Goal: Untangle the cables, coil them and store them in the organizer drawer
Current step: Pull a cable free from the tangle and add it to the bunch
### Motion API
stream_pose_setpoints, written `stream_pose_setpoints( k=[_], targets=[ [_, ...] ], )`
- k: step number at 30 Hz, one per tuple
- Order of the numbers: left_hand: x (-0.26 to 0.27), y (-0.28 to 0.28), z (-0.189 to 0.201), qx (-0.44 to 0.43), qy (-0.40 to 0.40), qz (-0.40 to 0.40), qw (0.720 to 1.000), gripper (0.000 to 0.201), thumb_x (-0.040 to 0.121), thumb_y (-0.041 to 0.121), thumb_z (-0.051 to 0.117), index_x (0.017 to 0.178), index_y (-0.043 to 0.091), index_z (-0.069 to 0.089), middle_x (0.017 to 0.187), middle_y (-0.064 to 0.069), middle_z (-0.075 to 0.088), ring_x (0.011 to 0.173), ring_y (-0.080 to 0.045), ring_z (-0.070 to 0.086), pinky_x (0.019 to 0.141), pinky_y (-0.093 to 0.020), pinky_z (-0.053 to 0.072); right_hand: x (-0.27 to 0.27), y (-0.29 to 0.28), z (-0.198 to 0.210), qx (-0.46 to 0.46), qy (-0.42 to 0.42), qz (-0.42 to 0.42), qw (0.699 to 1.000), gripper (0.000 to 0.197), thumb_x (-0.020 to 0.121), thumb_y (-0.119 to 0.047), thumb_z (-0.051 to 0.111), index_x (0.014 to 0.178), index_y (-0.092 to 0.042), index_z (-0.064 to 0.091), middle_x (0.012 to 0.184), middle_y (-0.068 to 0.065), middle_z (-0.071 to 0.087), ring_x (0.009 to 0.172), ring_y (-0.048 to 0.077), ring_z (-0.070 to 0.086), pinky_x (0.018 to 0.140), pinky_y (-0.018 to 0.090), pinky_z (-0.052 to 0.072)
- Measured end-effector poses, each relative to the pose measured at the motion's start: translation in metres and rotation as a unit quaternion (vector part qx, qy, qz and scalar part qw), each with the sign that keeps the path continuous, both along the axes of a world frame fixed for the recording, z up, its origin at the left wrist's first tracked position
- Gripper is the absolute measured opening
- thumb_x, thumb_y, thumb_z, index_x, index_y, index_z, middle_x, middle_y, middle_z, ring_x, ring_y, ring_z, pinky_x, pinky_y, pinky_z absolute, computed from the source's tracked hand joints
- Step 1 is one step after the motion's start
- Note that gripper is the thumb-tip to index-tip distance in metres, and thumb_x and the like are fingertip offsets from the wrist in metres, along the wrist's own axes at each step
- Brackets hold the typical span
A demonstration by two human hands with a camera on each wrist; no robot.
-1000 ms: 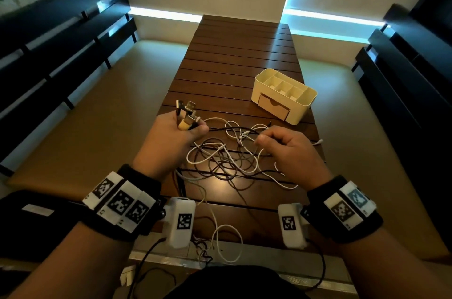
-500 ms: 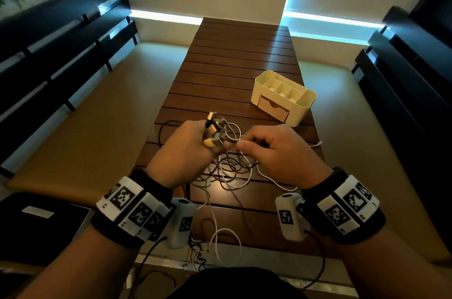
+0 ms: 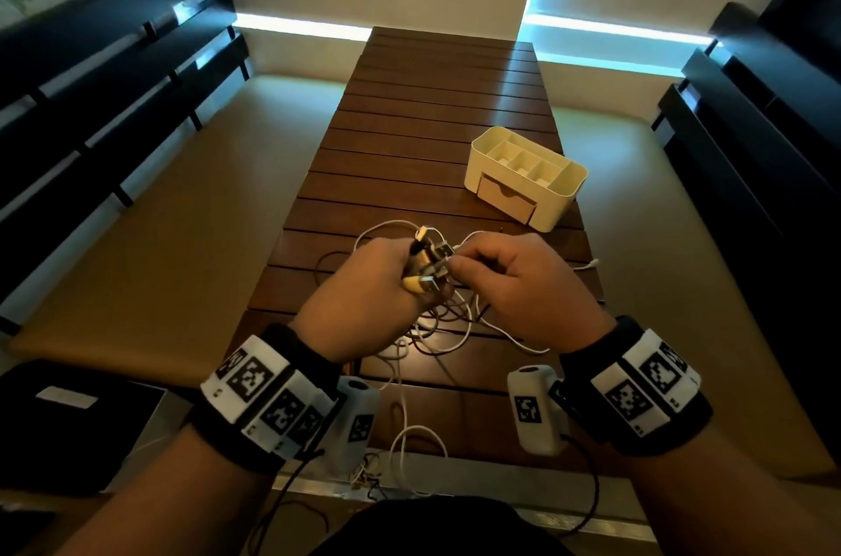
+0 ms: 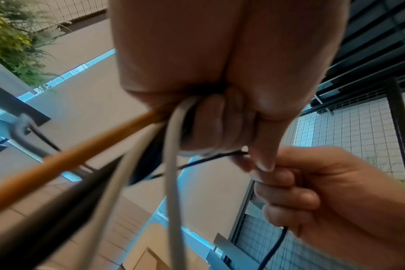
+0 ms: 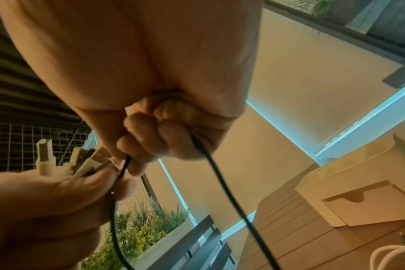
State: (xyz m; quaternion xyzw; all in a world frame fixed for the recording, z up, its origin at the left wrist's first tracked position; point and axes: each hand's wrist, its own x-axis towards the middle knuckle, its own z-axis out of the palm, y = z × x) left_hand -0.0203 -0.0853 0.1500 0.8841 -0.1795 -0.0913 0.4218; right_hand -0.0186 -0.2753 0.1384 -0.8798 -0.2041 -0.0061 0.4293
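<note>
A tangle of white and black cables (image 3: 437, 323) hangs from my hands onto the slatted wooden table (image 3: 437, 109). My left hand (image 3: 368, 291) grips a bunch of cable plugs (image 3: 430, 264), their USB ends sticking up. White, orange and black cables (image 4: 171, 164) run out of that fist in the left wrist view. My right hand (image 3: 514, 282) sits right beside it, thumb and forefinger pinching a thin black cable (image 5: 220, 179) at the plug bunch (image 5: 81, 160). The cream organizer (image 3: 564, 186) stands at the table's right, its small drawer (image 3: 505, 198) shut.
Dark slatted benches (image 3: 91, 91) flank the table on both sides, over a beige floor. A white cable loop (image 3: 409, 446) hangs over the table's near edge. A dark flat item (image 3: 68, 432) lies at the lower left.
Both hands have come together above the tangle. The right hand moved left to the plug bunch, and the left hand shifted right and nearer to me with the plugs.
</note>
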Motion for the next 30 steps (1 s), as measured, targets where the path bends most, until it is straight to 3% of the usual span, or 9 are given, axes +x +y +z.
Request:
stream_pose_setpoints(
  k=[5,9,12,14,16,18,22,26,30],
  targets=[
    [0.006,0.018,0.019,-0.130,-0.042,0.071,0.988,0.019,0.088,0.027,0.071,0.074,0.018,0.062,0.057,0.012,0.059,0.049,0.000,0.051,0.051,-0.013,0.039,0.002,-0.004,-0.001,0.076,-0.002,-0.014,0.997,0.014,0.098,-0.030,0.056,0.091,-0.023,0.065,0.078,0.004,0.067,0.068,0.018,0.063,0.062,0.031,0.055],
    [0.010,0.043,0.036,-0.313,0.009,0.122,0.942,0.021,0.078,0.031,0.071,0.065,0.021,0.058,0.052,0.001,0.040,0.043,-0.015,0.031,0.043,-0.025,0.031,0.005,-0.011,-0.015,0.074,0.030,-0.059,0.995,0.019,0.099,-0.036,0.051,0.087,-0.031,0.066,0.083,0.007,0.068,0.075,0.020,0.063,0.070,0.040,0.054],
    [0.016,0.053,0.034,-0.184,0.008,0.130,0.974,0.022,0.079,0.033,0.071,0.074,0.014,0.062,0.052,0.004,0.048,0.043,-0.013,0.039,0.047,-0.026,0.035,0.004,-0.008,-0.013,0.085,0.018,-0.084,0.993,0.022,0.099,-0.036,0.050,0.085,-0.031,0.066,0.076,-0.006,0.065,0.069,0.009,0.058,0.063,0.023,0.047],
    [0.018,0.055,0.025,-0.113,-0.009,0.151,0.982,0.008,0.085,0.025,0.073,0.087,0.017,0.070,0.061,0.014,0.061,0.049,-0.001,0.054,0.057,-0.024,0.040,0.008,-0.007,-0.009,0.063,-0.003,-0.099,0.993,0.024,0.099,-0.033,0.051,0.088,-0.022,0.069,0.079,-0.002,0.068,0.074,0.012,0.061,0.062,0.021,0.047],
    [0.018,0.056,0.018,-0.104,-0.039,0.190,0.976,0.019,0.086,0.020,0.073,0.105,0.023,0.071,0.082,0.018,0.067,0.066,0.012,0.060,0.065,-0.019,0.042,0.013,-0.007,-0.005,-0.005,-0.006,-0.088,0.996,0.026,0.099,-0.034,0.053,0.092,-0.016,0.071,0.079,0.001,0.068,0.074,0.013,0.060,0.063,0.023,0.047],
    [0.015,0.056,0.017,-0.120,-0.072,0.211,0.967,0.030,0.087,0.021,0.072,0.116,0.026,0.068,0.084,0.018,0.063,0.064,0.014,0.057,0.062,-0.016,0.042,0.015,-0.007,-0.002,-0.095,0.014,-0.058,0.994,0.028,0.098,-0.038,0.053,0.090,-0.019,0.072,0.075,-0.003,0.065,0.070,0.011,0.059,0.063,0.026,0.048],
    [0.005,0.041,0.020,-0.093,-0.087,0.118,0.985,0.035,0.087,0.023,0.072,0.120,0.029,0.061,0.086,0.015,0.064,0.072,0.011,0.060,0.064,-0.006,0.045,0.014,0.005,0.010,-0.151,0.010,-0.006,0.988,0.026,0.098,-0.039,0.054,0.084,-0.022,0.070,0.070,-0.005,0.062,0.066,0.010,0.057,0.058,0.020,0.044],
    [0.007,0.037,0.016,0.031,-0.068,0.041,0.996,0.018,0.088,0.038,0.069,0.095,0.022,0.065,0.082,0.008,0.066,0.073,-0.003,0.061,0.065,-0.024,0.050,0.014,0.021,0.024,-0.131,-0.052,0.017,0.990,0.020,0.097,-0.035,0.056,0.083,-0.027,0.067,0.068,-0.009,0.060,0.067,0.010,0.057,0.057,0.017,0.044],
    [0.008,0.053,0.019,0.000,-0.080,0.064,0.995,0.021,0.087,0.034,0.071,0.076,0.019,0.062,0.065,0.006,0.060,0.059,-0.005,0.054,0.056,-0.019,0.040,0.012,0.022,0.022,-0.070,-0.081,0.009,0.994,0.017,0.097,-0.033,0.058,0.090,-0.023,0.070,0.075,-0.007,0.066,0.070,0.010,0.060,0.064,0.021,0.048]
  ],
)
